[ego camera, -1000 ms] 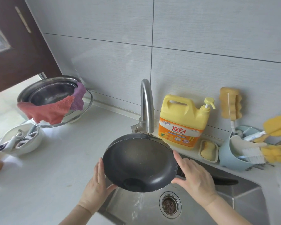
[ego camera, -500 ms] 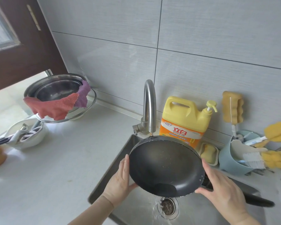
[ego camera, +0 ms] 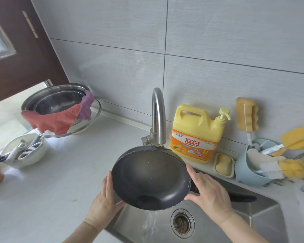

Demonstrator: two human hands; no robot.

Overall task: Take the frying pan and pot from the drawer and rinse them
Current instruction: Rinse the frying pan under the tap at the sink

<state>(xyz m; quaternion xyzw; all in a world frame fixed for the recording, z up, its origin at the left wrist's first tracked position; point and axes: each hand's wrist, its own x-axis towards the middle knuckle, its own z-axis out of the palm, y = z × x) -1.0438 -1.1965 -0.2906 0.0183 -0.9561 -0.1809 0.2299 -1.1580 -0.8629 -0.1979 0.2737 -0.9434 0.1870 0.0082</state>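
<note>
Tilted further, frying pan (ego camera: 150, 178) spills water into sink (ego camera: 263, 223); both hands (ego camera: 104, 202) (ego camera: 209, 192) clamp its rim.

Bare counter (ego camera: 63, 186) left; faucet (ego camera: 158, 118), detergent jug (ego camera: 197, 135) crowding behind sink (ego camera: 263, 218).

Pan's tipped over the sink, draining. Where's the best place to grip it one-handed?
Take the frying pan by its long black handle, coming from the right. The handle sticks out rightward over the sink, behind the right hand, while the round rim offers only a pinch.
</note>
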